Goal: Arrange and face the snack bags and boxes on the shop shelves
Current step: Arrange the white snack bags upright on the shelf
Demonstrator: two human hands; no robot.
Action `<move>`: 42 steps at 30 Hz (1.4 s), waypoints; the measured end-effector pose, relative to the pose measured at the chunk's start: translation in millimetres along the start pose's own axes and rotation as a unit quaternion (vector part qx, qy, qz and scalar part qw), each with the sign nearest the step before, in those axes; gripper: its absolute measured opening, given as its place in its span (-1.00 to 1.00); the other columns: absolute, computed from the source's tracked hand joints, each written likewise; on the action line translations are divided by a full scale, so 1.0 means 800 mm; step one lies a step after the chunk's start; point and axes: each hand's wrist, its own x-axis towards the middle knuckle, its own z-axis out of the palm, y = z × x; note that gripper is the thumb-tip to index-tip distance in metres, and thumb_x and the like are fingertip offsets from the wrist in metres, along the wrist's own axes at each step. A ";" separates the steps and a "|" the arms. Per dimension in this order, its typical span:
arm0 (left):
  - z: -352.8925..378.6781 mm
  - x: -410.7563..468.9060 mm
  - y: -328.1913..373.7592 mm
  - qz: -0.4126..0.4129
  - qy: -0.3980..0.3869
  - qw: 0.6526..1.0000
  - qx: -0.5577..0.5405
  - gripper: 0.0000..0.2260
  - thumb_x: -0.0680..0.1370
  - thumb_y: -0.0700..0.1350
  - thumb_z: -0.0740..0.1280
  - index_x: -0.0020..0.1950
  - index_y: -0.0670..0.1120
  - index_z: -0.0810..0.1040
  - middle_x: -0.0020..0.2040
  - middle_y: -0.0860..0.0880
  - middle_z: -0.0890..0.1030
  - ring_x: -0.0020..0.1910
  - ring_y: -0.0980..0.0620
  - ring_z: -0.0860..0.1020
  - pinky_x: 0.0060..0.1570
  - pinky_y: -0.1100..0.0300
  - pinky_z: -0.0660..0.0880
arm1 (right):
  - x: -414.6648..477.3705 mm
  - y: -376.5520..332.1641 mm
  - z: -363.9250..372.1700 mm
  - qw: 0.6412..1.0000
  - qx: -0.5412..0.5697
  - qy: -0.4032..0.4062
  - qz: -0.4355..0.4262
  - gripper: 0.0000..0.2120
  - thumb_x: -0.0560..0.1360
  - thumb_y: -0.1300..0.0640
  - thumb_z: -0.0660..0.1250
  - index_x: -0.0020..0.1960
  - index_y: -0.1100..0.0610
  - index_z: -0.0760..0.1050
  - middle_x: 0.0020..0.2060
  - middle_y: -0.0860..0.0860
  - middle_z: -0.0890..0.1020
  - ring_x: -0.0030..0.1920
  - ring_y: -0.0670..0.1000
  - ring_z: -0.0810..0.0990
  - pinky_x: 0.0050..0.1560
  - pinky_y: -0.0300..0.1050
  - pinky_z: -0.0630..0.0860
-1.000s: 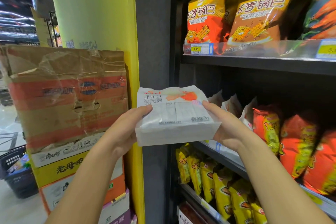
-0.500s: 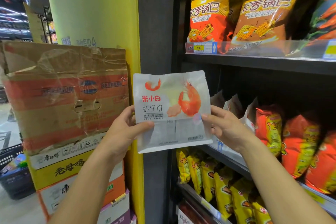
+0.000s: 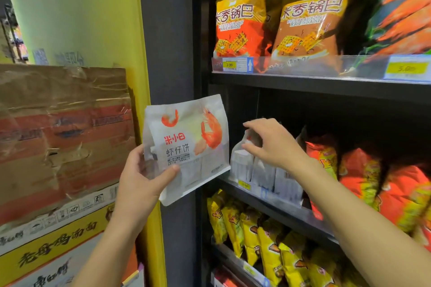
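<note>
While left fingers (image 3: 169, 173) clamp the shrimp bag (image 3: 186, 144) — cartons (image 3: 63, 137) beside it — right fingers (image 3: 255, 124) spread over shelved white bags (image 3: 262, 173).

Shrimp-cracker bag held up beside the middle shelf (image 3: 268, 207)

Left of that shelf's end, the left hand (image 3: 140, 182) grips the white bag (image 3: 186, 147) upright, front showing. Over the shelf, the right hand (image 3: 272, 144) curves onto the white bags (image 3: 256, 170) standing there; whether it pinches one is unclear.
</note>
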 end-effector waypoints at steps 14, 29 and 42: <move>0.097 0.022 -0.023 0.037 0.079 0.996 0.020 -0.37 0.45 -0.11 0.63 0.43 0.15 0.43 0.33 0.18 0.59 0.34 0.15 0.56 0.35 -0.03 0.53 | 0.039 0.061 0.069 0.995 -0.078 -0.064 -0.017 -0.30 0.60 -0.16 0.36 0.64 -0.11 0.15 0.60 -0.05 0.30 0.44 0.06 0.50 0.28 0.05 0.58; 0.147 0.027 -0.020 0.102 0.102 0.987 0.067 -0.31 0.47 -0.19 0.59 0.50 0.12 0.36 0.25 0.31 0.48 0.35 0.23 0.42 -0.01 0.63 0.39 | 0.027 0.069 0.058 0.999 -0.048 -0.006 0.023 -0.74 0.64 -0.07 0.31 0.29 -0.03 0.45 0.07 -0.06 0.60 0.01 -0.01 0.60 -0.02 -0.05 0.63; 0.215 0.059 -0.078 0.072 0.062 0.992 0.084 -0.32 0.50 -0.12 0.57 0.50 0.17 0.31 0.37 0.21 0.46 0.41 0.15 0.43 0.34 0.06 0.55 | 0.012 0.067 0.050 0.997 -0.067 -0.001 0.044 -0.71 0.65 -0.14 0.28 0.31 -0.05 0.49 0.09 -0.08 0.58 0.05 0.01 0.60 -0.12 -0.09 0.48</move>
